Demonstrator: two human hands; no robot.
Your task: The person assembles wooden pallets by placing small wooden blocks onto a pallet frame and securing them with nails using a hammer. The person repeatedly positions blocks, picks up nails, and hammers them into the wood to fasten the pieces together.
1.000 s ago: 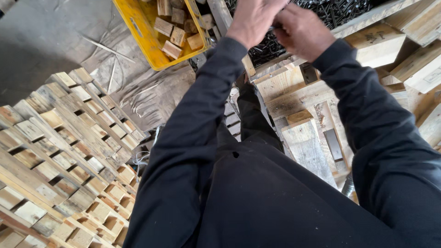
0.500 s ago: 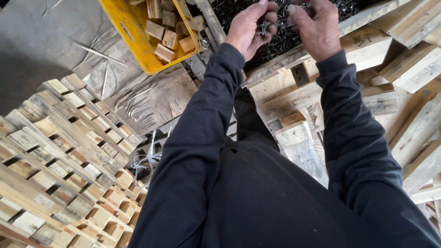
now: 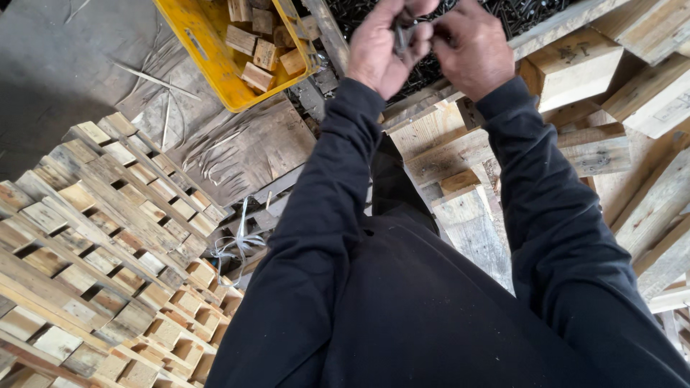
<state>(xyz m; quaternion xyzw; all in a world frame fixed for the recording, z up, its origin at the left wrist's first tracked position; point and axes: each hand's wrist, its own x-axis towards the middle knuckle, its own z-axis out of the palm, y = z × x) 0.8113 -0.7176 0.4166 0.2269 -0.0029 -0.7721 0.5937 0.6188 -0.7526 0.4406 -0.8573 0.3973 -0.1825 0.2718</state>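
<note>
My left hand (image 3: 381, 47) and my right hand (image 3: 474, 47) are raised together at the top of the view, fingers pinched around a small bunch of dark nails (image 3: 404, 32) held between them. Both arms wear black sleeves. Directly behind the hands lies a heap of dark loose nails (image 3: 525, 11) in a wooden box. How many nails each hand grips is hidden by the fingers.
A yellow plastic crate (image 3: 215, 65) with several small wood blocks sits upper left. Stacked wooden pallets (image 3: 93, 237) fill the lower left. Loose planks and blocks (image 3: 575, 72) lie to the right, white strapping (image 3: 237, 248) on the floor, grey concrete at the upper left.
The view has tilted so both hands sit lower in the frame. The hands have drawn closer together over the nail heap, fingers now pinching the nails between them.
</note>
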